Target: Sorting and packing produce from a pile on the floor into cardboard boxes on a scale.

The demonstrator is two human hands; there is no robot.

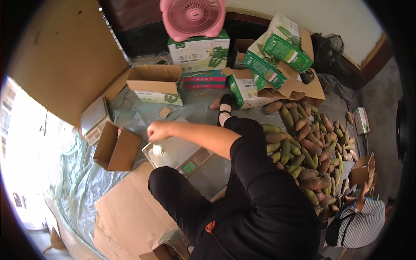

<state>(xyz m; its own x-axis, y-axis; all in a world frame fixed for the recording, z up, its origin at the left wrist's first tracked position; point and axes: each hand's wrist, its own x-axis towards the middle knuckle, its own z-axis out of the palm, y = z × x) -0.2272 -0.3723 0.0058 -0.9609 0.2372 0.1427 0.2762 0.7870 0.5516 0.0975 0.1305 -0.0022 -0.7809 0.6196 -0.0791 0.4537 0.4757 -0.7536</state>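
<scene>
The scale [175, 154] sits directly under my right hand [158, 130]. It is a flat steel pan with a green display strip along its near right edge, and it lies skewed, its long side running from my fingertips back toward my bent knee. My hand is over the pan's far left corner, above a small pale patch on the metal that could be a thing or only glare. I cannot tell whether my fingertips touch the pan or hang just above it. My fingers are curled down and bunched, knuckles up, and I cannot tell whether they pinch anything or are just loosely together.

This is the only hand I have in reach of the scale. The arm crosses my body from the right, forearm bare, nearly straight and level, passing over my outstretched leg. My other hand is out of sight.

Just left of my grip stands an open brown box [117, 149], and beyond it, farther left, a second scale [93, 119]. Ahead of my knuckles is another open carton [156, 84] on the plastic sheet [82, 182]. Well behind my elbow, to the right, lies the heap of long green and reddish produce [307, 151], where another person's hand [368, 185] is raised at its near edge.
</scene>
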